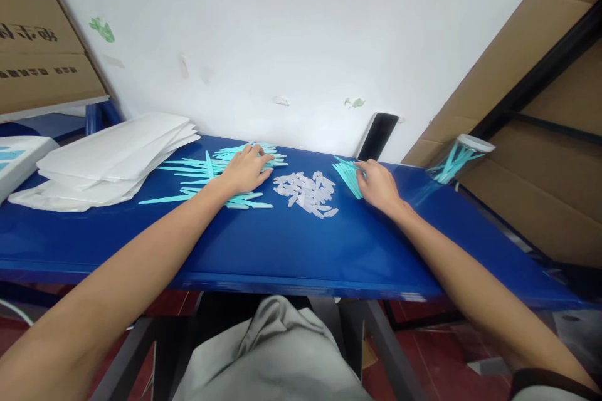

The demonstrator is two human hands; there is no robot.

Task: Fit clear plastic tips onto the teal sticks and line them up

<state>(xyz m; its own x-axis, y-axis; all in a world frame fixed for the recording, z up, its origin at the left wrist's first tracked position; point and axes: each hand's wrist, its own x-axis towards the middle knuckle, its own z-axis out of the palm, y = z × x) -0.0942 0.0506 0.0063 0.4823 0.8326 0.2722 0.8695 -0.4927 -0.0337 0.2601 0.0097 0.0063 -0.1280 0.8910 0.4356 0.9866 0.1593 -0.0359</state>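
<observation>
My left hand [245,170] rests over a loose pile of turquoise eyebrow razors [188,168], its thumb and fingers apart and touching the pile. Slim razor handles stick out from under it on several sides. To the right, my right hand [377,185] is closed, thumb and fingertips pinching one turquoise razor above a neat row of razors [347,179]. The fingers partly hide that razor. Between my hands lies a heap of small translucent caps [308,192].
White paper-like sleeves [117,147] are stacked at left beside a white device [23,160]. A phone [377,136] leans on the wall. A clear tub [456,160] of turquoise razors stands at the right of the blue table [282,257]. Cardboard flanks both sides.
</observation>
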